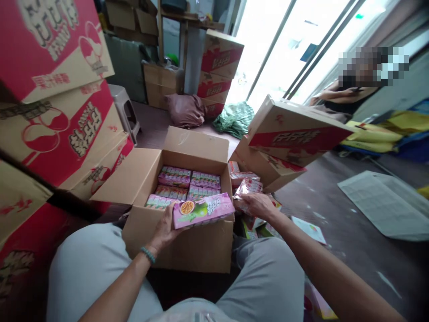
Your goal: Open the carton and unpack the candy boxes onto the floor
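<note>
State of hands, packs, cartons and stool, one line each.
Left hand: gripping purple pack
Purple pack: held at carton's near edge
Right hand: at shiny packet, grip unclear
Shiny packet: partly hidden
Carton: open, packs inside
Left cartons: stacked
Stool: upright

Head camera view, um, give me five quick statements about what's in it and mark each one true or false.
1. The left hand holds a pink passion-fruit pack. True.
2. The cardboard carton between the knees is closed. False: the cardboard carton is open, with rows of small packs showing inside.
3. The right hand is at a shiny packet to the right of the cardboard carton. True.
4. The beaded bracelet is on the right wrist. False: the beaded bracelet is on the left wrist.
5. The green bag lies on the floor. True.
</note>
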### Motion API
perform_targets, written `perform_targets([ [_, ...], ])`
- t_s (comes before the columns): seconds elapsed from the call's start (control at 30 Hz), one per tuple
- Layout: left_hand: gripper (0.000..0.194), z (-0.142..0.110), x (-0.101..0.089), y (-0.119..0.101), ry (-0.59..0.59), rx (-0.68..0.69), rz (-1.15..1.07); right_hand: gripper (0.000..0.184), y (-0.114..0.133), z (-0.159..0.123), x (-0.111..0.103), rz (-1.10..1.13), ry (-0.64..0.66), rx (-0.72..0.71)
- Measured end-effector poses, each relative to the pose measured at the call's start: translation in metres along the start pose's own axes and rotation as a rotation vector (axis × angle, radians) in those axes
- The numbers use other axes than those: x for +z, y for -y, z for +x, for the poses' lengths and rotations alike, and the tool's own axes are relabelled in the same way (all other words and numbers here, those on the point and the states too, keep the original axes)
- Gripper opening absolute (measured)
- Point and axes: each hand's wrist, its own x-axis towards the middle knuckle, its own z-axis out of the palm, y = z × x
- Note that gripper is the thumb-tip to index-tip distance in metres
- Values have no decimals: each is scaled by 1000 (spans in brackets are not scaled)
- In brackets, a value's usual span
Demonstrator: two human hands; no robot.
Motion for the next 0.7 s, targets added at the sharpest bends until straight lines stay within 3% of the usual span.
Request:
perform_targets([
  [0.07, 86, -1, -1, 9, 2, -37, 27, 26, 3, -7, -4, 44, -21, 116],
  [0.13, 86, -1, 0, 17, 6, -44, 47, 47, 21, -11, -4, 126, -47, 131],
  [0.2, 88, -1, 2, 23, 24, -16, 41, 86, 51, -6, 2, 194, -47, 24],
  [0.23, 88, -1, 3, 24, 19, -5, 35, 98, 67, 0, 6, 201, -31, -98],
  [0.3, 87, -1, 6, 23, -14, -10, 38, 98, 92, 13, 15, 156, -1, -190],
  [0.4, 88, -2, 11, 19, -36, -32, 61, 73, 102, 23, 24, 136, -2, -171],
  [0.47, 93, -1, 13, 21, -20, 4, 48, 61, 91, 16, 25, 173, -24, -110],
  [0.53, 100, 4, 16, 27, -43, 45, 76, 54, 68, 2, 22, 218, -78, 49],
  [0.6, 96, 9, 18, 36, -103, 94, 182, 58, 35, -18, 15, 262, -155, 304],
  [0.7, 73, 17, 16, 45, -158, 179, 322, 75, -34, -58, 10, 285, -202, 724],
])
